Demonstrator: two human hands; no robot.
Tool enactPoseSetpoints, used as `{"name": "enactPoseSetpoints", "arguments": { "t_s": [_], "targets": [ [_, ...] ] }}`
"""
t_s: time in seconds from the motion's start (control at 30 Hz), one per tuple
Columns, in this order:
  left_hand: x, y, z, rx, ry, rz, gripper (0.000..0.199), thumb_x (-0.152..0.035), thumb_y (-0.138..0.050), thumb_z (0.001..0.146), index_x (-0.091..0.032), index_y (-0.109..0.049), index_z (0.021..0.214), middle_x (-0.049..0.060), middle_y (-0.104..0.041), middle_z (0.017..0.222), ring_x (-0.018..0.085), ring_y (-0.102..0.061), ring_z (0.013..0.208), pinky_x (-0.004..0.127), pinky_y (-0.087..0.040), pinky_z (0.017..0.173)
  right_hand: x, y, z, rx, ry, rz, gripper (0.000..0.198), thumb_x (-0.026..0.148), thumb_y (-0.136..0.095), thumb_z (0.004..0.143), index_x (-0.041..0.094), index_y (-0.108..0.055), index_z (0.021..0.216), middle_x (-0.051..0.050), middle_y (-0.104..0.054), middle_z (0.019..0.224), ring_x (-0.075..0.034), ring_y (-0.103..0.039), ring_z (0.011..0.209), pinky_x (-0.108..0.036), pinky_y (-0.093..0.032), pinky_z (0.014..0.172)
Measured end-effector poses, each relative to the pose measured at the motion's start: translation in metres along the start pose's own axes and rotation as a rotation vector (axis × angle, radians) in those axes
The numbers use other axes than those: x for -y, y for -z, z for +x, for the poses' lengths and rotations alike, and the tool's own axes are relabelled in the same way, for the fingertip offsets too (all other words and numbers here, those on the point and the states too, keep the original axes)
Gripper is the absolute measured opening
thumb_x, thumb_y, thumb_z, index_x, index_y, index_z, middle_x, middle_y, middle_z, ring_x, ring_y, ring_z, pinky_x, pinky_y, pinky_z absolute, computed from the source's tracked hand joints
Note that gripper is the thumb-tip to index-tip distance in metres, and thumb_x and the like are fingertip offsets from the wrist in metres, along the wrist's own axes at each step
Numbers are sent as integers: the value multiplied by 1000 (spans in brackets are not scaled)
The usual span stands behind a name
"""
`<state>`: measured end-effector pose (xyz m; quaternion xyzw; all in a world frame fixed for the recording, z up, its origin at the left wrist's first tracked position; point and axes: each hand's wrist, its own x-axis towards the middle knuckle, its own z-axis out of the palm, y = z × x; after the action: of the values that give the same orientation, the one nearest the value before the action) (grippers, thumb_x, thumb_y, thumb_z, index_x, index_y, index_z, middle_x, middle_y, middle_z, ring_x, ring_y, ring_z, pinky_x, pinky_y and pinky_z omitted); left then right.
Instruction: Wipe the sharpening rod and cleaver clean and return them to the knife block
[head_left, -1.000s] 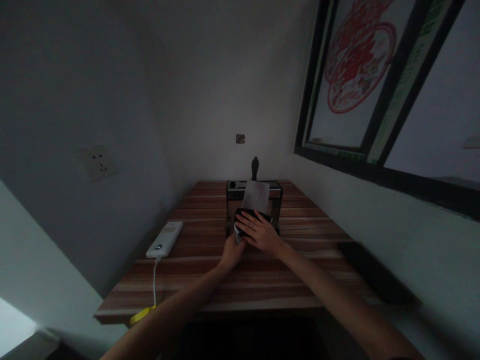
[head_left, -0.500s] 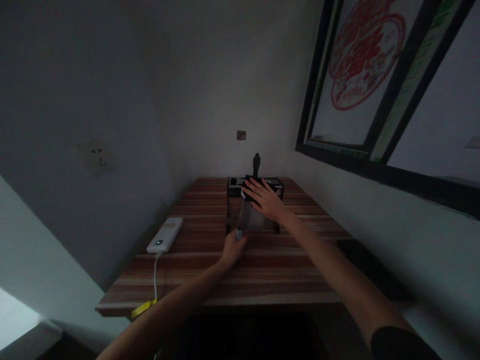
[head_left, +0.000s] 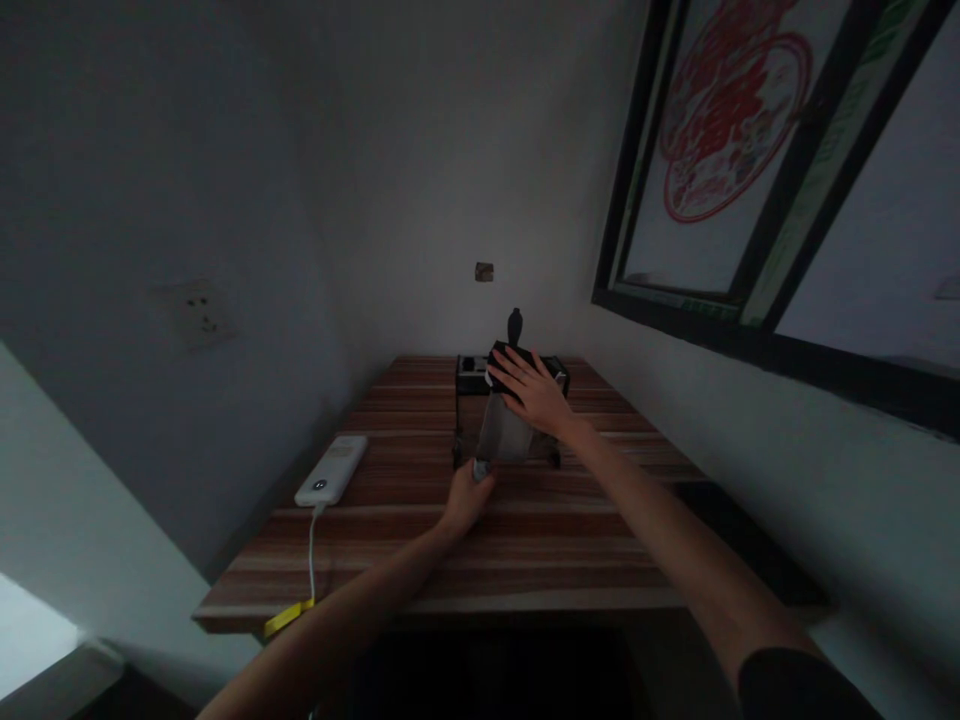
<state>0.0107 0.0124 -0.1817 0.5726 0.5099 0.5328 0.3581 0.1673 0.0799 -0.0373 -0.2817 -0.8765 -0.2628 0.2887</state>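
Note:
My left hand (head_left: 469,494) is closed around the handle of a broad grey blade that looks like a cleaver (head_left: 507,430). The blade slants up and away from that hand. My right hand (head_left: 537,396) lies with its fingers stretched over a dark, flat pad (head_left: 504,352), pressing it against the blade's upper part. Whether the pad is cloth or a firm block, I cannot tell in this dim light. Just behind stands a black-framed rack (head_left: 469,366), partly covered by the blade and my right hand. A black handle (head_left: 515,327) sticks up above it.
On the left of the striped wooden table (head_left: 405,540) lies a white power bank (head_left: 333,471) with a white cable (head_left: 311,555) and yellow tag (head_left: 288,617). A dark flat thing (head_left: 739,530) lies by the right wall. A framed window (head_left: 675,305) is at upper right.
My right hand and the dark pad have slid slightly up along the blade, so more of it shows. The left hand stays nearly in place on the handle.

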Motion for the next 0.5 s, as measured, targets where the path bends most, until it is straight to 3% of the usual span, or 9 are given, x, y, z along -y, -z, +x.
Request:
{"name": "enactPoseSetpoints", "arguments": {
  "t_s": [0.3,0.5],
  "targets": [
    [-6,1,-1,-3,-3,14,12,-27,-55,70,-15,-55,70,-4,-50,57,10,-43,52,19,-35,51,7,-5,-9,-13,-21,26,52,25,-39,91,25,-28,141,-3,-25,148,-20,-12,139,-52,-7,111],
    [-6,1,0,-29,-25,14,10,-25,-55,68,-15,-57,69,-3,-54,60,11,-48,57,20,-38,55,30,-13,-31,25,19,38,52,26,-40,90,22,-28,141,-4,-26,148,-22,-13,138,-53,-8,111]
  ]
}}
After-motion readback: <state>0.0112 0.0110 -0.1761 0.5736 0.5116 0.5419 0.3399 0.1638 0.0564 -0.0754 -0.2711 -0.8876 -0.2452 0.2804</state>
